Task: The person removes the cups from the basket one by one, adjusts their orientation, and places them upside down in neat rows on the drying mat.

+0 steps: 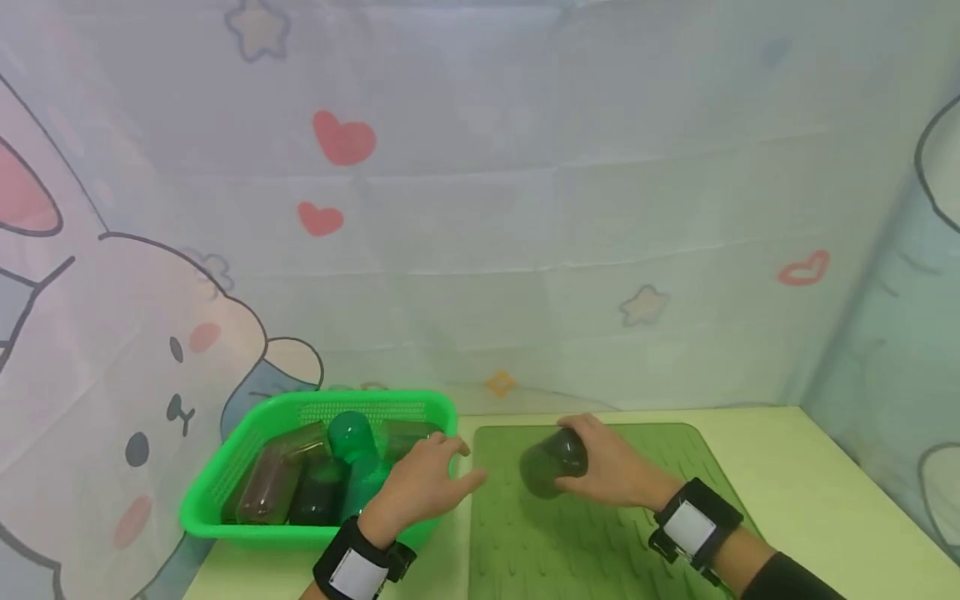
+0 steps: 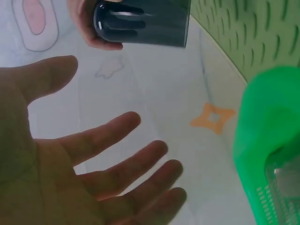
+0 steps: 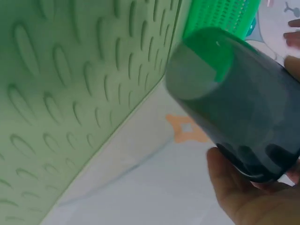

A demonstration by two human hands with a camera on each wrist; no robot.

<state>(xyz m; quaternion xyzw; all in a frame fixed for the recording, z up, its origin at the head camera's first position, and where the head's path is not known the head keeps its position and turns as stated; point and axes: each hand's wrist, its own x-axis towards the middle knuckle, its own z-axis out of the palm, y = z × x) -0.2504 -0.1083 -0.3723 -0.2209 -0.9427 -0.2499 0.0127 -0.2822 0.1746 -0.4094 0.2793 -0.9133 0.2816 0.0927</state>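
My right hand (image 1: 611, 467) grips a dark see-through tumbler (image 1: 542, 468) around its closed end. The tumbler is tilted above the green mat, its mouth pointing down and to the left. In the right wrist view the tumbler's wall (image 3: 248, 93) lets the green basket show through, and the fingertips (image 3: 218, 164) curl at its base. Over the right side of the green basket (image 1: 442, 417), my left hand (image 1: 423, 483) hovers with fingers spread and nothing in it. The left wrist view shows that palm (image 2: 61, 178) apart from the tumbler (image 2: 145, 21).
Several cups lie in the basket, among them a teal one (image 1: 352, 435), a dark one (image 1: 318, 492) and a clear brownish one (image 1: 268, 487). A textured green mat (image 1: 570, 554) lies on the pale table (image 1: 810, 500). A printed cloth (image 1: 525, 208) hangs behind.
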